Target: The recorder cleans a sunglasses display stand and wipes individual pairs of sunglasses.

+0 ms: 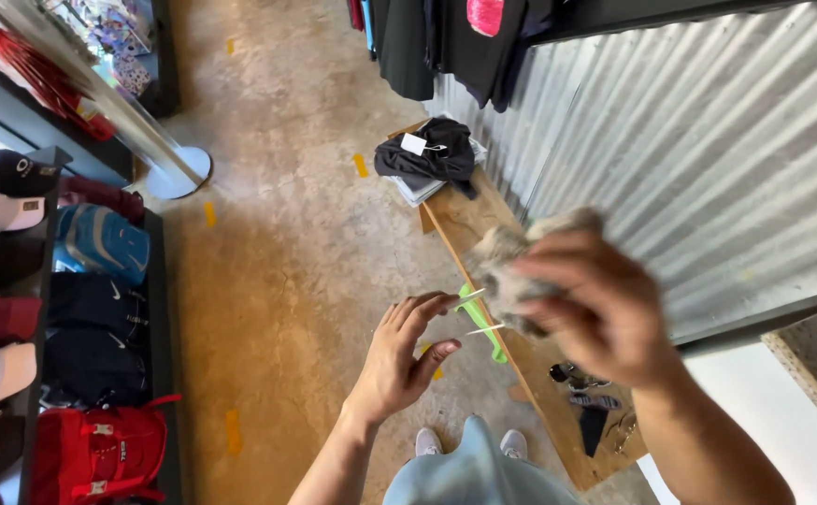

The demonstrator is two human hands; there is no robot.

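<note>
My right hand (605, 313) is raised and blurred, closed around a small grey bundle of cloth (507, 271). Two thin white strips (476, 313) stick out from the bundle toward my left hand (404, 355). The left hand's thumb and forefinger pinch the end of the upper strip. Both hands hover above a long wooden bench (469, 220) that runs along a corrugated metal wall. Under the hands a green plastic hanger (483, 323) lies on the bench.
A pile of folded dark clothes (432, 159) with a white tag sits at the bench's far end. Small dark items (591, 397) lie on its near end. Shelves at left hold bags, a red backpack (100, 454) and caps. Dark garments hang above. Concrete floor lies between.
</note>
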